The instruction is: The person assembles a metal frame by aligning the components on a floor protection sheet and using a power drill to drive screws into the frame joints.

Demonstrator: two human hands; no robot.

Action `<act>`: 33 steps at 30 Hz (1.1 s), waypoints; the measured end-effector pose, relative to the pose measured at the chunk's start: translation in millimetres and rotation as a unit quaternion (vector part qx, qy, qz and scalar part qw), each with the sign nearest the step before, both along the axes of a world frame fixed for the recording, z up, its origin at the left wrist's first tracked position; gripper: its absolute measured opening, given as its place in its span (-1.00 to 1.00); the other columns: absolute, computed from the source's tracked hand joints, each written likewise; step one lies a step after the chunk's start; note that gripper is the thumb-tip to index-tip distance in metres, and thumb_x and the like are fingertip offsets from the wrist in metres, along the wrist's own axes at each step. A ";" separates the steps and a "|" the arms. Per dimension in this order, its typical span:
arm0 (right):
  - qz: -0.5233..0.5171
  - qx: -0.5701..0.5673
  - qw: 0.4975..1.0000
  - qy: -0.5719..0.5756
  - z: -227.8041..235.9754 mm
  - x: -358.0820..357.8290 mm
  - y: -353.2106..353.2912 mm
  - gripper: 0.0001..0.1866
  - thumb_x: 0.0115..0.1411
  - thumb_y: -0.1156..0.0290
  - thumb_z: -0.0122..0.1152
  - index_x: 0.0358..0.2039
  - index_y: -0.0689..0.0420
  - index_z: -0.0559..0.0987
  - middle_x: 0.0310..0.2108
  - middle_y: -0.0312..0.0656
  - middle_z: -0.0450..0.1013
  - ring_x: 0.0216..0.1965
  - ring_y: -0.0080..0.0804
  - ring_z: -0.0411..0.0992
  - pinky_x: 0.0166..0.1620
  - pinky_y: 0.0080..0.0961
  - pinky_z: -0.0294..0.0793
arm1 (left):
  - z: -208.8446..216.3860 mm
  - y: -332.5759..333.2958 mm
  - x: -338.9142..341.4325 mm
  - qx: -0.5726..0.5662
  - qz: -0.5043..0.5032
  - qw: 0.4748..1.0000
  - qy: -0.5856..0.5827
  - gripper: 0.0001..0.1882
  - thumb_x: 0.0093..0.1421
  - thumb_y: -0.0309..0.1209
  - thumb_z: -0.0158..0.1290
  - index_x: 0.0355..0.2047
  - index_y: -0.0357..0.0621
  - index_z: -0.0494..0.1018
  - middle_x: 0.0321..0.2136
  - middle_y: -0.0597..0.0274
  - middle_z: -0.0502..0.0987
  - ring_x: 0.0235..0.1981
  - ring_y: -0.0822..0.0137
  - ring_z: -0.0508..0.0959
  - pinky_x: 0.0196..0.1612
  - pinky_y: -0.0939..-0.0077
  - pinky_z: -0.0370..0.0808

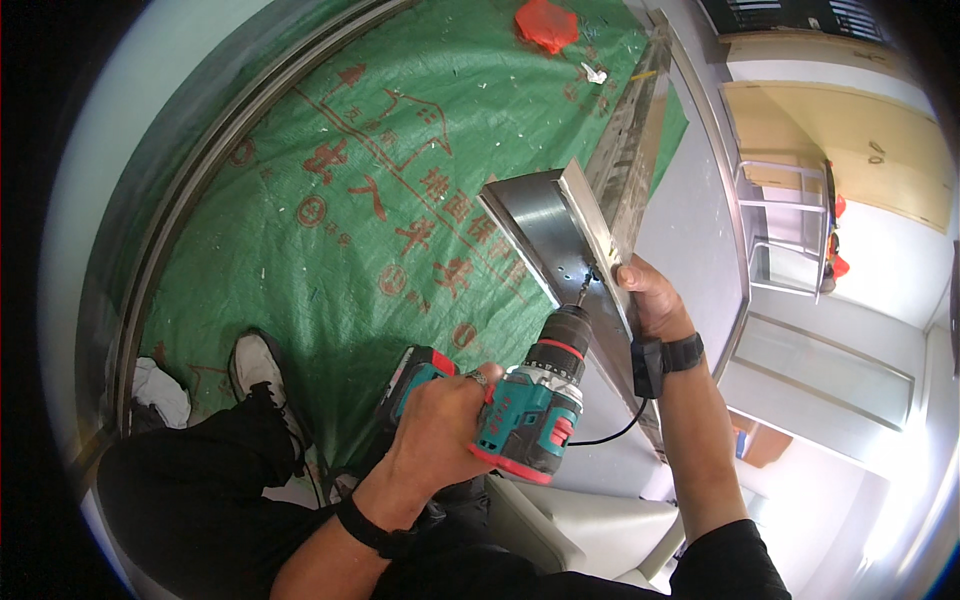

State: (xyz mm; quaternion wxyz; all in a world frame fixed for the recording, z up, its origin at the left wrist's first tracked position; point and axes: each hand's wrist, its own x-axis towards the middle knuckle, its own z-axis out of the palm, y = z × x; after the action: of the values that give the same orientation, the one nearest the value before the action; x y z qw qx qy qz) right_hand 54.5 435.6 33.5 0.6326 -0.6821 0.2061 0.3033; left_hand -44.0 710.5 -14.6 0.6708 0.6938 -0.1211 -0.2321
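My left hand [437,432] is wrapped round the grip of a teal, black and red cordless drill [525,420]. The drill points up and away, and its bit meets the inner face of a long metal channel [545,222] beside a dark hole. My right hand [652,297] grips the raised right edge of that channel, thumb at the rim, the other fingers hidden behind it. The channel has a shiny, dark inner face and pale raised edges. Its near part is hidden behind the drill and my right arm.
A green printed protective sheet [330,250] covers the floor, with a red plastic bag [546,25] and scrap at the far end. A worn long board [630,130] lies beyond the channel. Close to my legs are a pale chair [590,520] and, at left, a white cloth [160,393].
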 end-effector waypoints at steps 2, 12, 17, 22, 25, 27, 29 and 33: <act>0.004 -0.006 1.000 -0.007 -0.3 -0.4 0.6 -0.02 -0.23 -0.05 0.45 0.11 0.36 0.35 0.04 -0.12 0.38 0.07 -0.31 0.31 0.16 -0.53 0.19 | -2.8 -1.8 -3.3 -0.028 -0.002 1.000 0.000 -0.75 -0.10 -0.37 0.26 -0.43 -0.21 0.50 -0.54 -0.01 0.54 -0.52 0.00 0.56 -0.41 0.33 0.49; 0.003 0.010 1.000 0.009 3.3 0.7 3.6 -0.02 -0.21 -0.03 0.44 0.12 0.37 0.34 0.06 -0.12 0.37 0.09 -0.30 0.30 0.18 -0.53 0.17 | -8.6 -7.5 -2.5 -0.103 -0.019 0.993 0.054 -0.77 -0.14 -0.39 0.29 -0.45 -0.17 0.54 -0.56 -0.05 0.54 -0.46 -0.04 0.57 -0.27 0.31 0.52; 0.003 0.009 1.000 -0.001 1.0 0.6 2.7 -0.01 -0.22 -0.03 0.45 0.12 0.37 0.34 0.07 -0.12 0.36 0.11 -0.29 0.29 0.20 -0.55 0.13 | -9.5 -14.4 -6.3 -0.147 -0.004 0.987 0.060 -0.76 -0.15 -0.38 0.28 -0.44 -0.15 0.55 -0.54 0.00 0.57 -0.47 -0.04 0.57 -0.16 0.30 0.51; 0.015 -0.005 1.000 -0.002 7.8 2.3 10.1 0.01 -0.21 -0.09 0.43 0.14 0.35 0.33 0.08 -0.17 0.35 0.13 -0.31 0.24 0.20 -0.50 0.10 | -11.9 -14.8 -5.1 -0.143 -0.016 0.988 0.048 -0.78 -0.14 -0.38 0.27 -0.44 -0.13 0.54 -0.52 0.01 0.57 -0.46 -0.03 0.58 0.09 0.25 0.42; 0.027 0.012 1.000 0.007 12.3 4.6 16.5 0.02 -0.21 -0.10 0.44 0.15 0.35 0.32 0.08 -0.17 0.35 0.13 -0.31 0.24 0.20 -0.50 0.10 | -8.4 -15.9 -5.2 -0.182 0.010 0.975 0.126 -0.79 -0.12 -0.37 0.26 -0.44 -0.13 0.55 -0.51 0.01 0.58 -0.45 -0.01 0.58 0.17 0.21 0.35; 0.024 0.005 1.000 0.008 10.8 4.1 13.4 0.02 -0.21 -0.09 0.44 0.15 0.35 0.32 0.08 -0.17 0.35 0.13 -0.31 0.24 0.20 -0.50 0.11 | -13.1 -16.1 -5.8 -0.147 -0.008 0.987 0.061 -0.79 -0.11 -0.36 0.25 -0.42 -0.12 0.55 -0.51 0.01 0.58 -0.44 0.01 0.58 0.07 0.25 0.42; 0.020 -0.001 1.000 0.009 9.5 3.5 11.1 0.03 -0.21 -0.09 0.44 0.15 0.35 0.32 0.08 -0.17 0.34 0.12 -0.31 0.25 0.20 -0.50 0.11 | -10.1 -16.7 -5.9 -0.158 -0.007 0.984 0.078 -0.78 -0.10 -0.36 0.25 -0.42 -0.13 0.55 -0.50 0.02 0.58 -0.44 0.01 0.58 0.00 0.26 0.46; 0.019 0.007 1.000 0.008 6.2 3.0 8.3 0.02 -0.22 -0.09 0.44 0.15 0.34 0.32 0.08 -0.17 0.34 0.11 -0.32 0.25 0.19 -0.52 0.12 | -7.1 -14.2 -2.6 -0.096 -0.011 0.993 0.064 -0.77 -0.10 -0.37 0.26 -0.40 -0.16 0.55 -0.49 0.03 0.59 -0.42 0.05 0.60 -0.22 0.31 0.52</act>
State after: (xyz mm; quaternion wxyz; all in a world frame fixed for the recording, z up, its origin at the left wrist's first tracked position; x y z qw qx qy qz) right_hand 57.6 443.9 39.7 0.6300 -0.6789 0.1962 0.3218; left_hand -46.6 696.3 -21.7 0.7382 0.6085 -0.1075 -0.2705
